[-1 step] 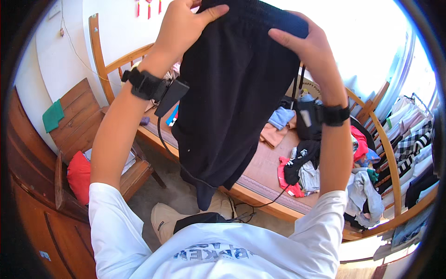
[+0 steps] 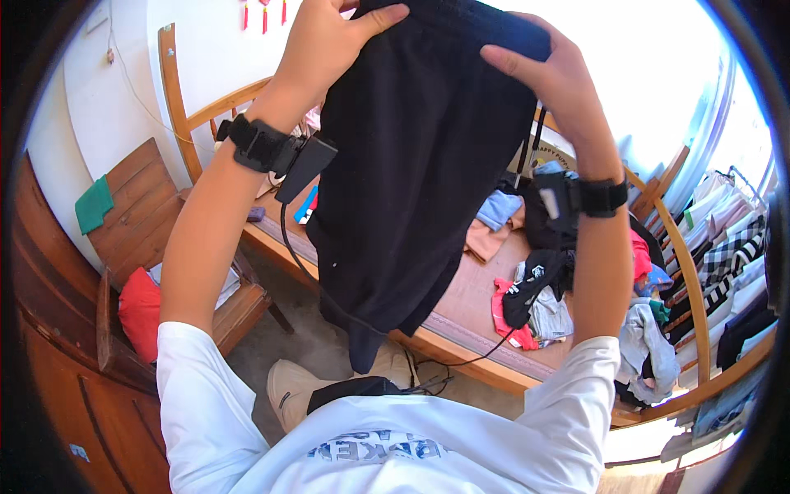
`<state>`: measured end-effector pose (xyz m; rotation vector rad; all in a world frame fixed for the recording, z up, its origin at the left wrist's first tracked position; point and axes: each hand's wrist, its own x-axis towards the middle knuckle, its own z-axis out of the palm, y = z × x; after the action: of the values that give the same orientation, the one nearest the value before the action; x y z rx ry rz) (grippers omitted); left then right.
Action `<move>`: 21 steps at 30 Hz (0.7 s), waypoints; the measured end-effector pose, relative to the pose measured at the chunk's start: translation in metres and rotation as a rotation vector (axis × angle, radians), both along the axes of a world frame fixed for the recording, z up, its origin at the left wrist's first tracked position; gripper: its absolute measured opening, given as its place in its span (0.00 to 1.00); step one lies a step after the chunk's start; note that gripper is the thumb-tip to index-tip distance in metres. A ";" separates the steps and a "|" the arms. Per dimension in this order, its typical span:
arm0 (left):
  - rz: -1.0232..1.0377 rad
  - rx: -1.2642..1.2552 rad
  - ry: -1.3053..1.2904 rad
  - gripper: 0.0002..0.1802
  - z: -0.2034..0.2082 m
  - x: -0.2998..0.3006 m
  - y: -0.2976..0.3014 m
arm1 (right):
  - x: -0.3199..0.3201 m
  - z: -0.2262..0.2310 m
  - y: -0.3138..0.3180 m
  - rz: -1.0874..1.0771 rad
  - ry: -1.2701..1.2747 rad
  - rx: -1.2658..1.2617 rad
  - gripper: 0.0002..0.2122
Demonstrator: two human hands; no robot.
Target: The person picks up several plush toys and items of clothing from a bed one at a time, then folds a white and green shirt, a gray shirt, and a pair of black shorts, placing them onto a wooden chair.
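A pair of black pants (image 2: 411, 181) with a gathered waistband hangs down in front of me, waistband up. At its left top corner, my left hand (image 2: 350, 31) grips the waistband with the thumb lying over the front. The opposite end of the waistband is in my right hand (image 2: 547, 66), thumb also on the near side. My other fingers are mostly hidden behind the cloth. The lower end of the pants tapers to a dark tip above my beige trousers (image 2: 288, 395).
Behind the pants stands a wooden bed (image 2: 485, 366) with scattered clothes (image 2: 535, 296). A wooden chair (image 2: 136, 214) holding a red cloth (image 2: 138, 317) is at left. Clothes hang on a rack (image 2: 732, 247) at right. Black straps with cabled devices (image 2: 306, 169) circle my wrists.
My right hand has shifted slightly to the right, drawing the waistband a little wider. My left hand has barely moved.
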<state>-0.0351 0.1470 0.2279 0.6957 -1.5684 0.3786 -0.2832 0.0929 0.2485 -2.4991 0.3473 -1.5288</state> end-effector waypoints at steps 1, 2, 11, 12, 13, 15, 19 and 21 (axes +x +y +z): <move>-0.205 0.084 0.076 0.17 0.003 -0.016 0.005 | -0.011 0.010 -0.006 -0.241 0.096 -0.020 0.25; -0.396 0.168 0.153 0.12 0.004 -0.021 0.011 | -0.002 0.021 0.015 -0.121 0.020 -0.027 0.15; -0.430 0.501 0.165 0.26 -0.031 -0.009 0.018 | 0.005 0.042 0.019 -0.166 -0.030 -0.210 0.14; -0.317 0.491 0.133 0.23 -0.025 -0.008 0.020 | -0.001 0.041 0.013 -0.204 0.007 -0.250 0.14; -0.191 0.481 0.105 0.20 -0.021 -0.008 0.025 | -0.003 0.039 0.009 -0.230 0.042 -0.288 0.15; 0.019 0.282 -0.035 0.18 -0.015 -0.011 0.021 | -0.003 0.038 0.000 -0.234 0.018 -0.313 0.14; 0.125 0.069 -0.161 0.19 -0.002 -0.018 0.013 | -0.028 0.042 -0.056 -0.270 0.000 -0.568 0.20; -0.008 0.120 -0.142 0.23 0.002 -0.019 0.012 | -0.022 0.042 -0.059 -0.256 -0.047 -0.549 0.19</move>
<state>-0.0537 0.1592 0.2302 0.7686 -1.7387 0.3363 -0.3054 0.0335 0.2909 -2.9057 0.2756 -2.0072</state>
